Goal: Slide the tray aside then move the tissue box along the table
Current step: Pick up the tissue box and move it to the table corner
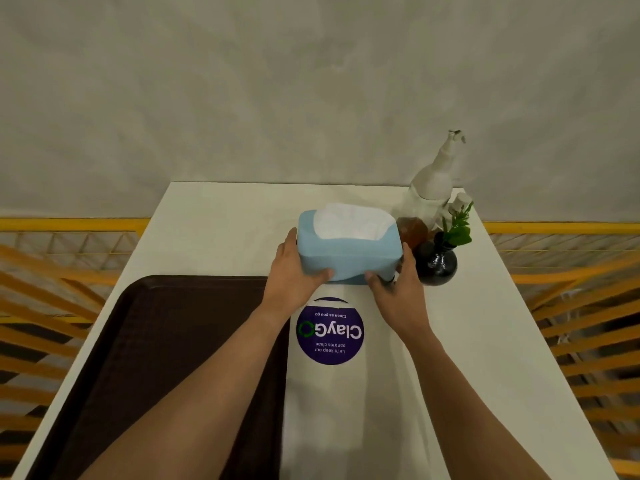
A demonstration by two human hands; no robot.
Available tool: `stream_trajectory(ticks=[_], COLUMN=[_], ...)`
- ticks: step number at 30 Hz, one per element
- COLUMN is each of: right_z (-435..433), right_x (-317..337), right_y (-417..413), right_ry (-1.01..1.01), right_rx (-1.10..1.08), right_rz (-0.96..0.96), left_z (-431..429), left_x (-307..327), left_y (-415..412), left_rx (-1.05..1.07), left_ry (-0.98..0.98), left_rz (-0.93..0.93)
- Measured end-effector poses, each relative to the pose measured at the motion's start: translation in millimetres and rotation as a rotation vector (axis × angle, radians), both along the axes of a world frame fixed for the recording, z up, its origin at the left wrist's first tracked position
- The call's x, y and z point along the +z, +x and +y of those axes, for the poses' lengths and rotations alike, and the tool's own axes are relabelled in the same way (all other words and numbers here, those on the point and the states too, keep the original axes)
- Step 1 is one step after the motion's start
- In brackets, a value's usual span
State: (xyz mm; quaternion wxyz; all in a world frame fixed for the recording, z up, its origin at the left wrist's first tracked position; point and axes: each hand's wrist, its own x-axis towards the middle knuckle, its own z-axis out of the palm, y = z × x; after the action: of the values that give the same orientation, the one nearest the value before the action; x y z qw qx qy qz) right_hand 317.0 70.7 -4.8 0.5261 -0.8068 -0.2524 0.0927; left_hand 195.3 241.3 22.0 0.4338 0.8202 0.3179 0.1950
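A light blue tissue box (349, 252) with white tissue sticking out of its top sits near the far middle of the white table (467, 341). My left hand (294, 268) grips its left end and my right hand (398, 285) grips its right end, thumbs on the near face. A dark brown tray (166, 341) lies flat on the left half of the table, its left edge near the table's edge. My left forearm crosses over the tray.
A black round vase (435, 263) with a green sprig stands just right of the box. Behind it are an amber bottle (412, 230) and a white pump bottle (436, 181). A purple round sticker (330, 332) lies near the box. Yellow railings flank the table.
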Motion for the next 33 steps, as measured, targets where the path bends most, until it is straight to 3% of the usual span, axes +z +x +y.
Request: stream_trajectory(ticks=[10, 23, 33], right_z=[4, 19, 108], right_x=[-6, 22, 52], right_y=[10, -22, -100], right_ry=[-0.102, -0.053, -0.047], right_rx=[-0.008, 0.006, 0.082], right_rz=[0.050, -0.045, -0.051], left_z=[3, 21, 107], left_x=[0, 19, 55], left_y=[11, -30, -118], left_rx=[0.017, 0.024, 0.082], left_ry=[-0.172, -0.103, -0.038], left_rz=[0.004, -0.137, -0.162])
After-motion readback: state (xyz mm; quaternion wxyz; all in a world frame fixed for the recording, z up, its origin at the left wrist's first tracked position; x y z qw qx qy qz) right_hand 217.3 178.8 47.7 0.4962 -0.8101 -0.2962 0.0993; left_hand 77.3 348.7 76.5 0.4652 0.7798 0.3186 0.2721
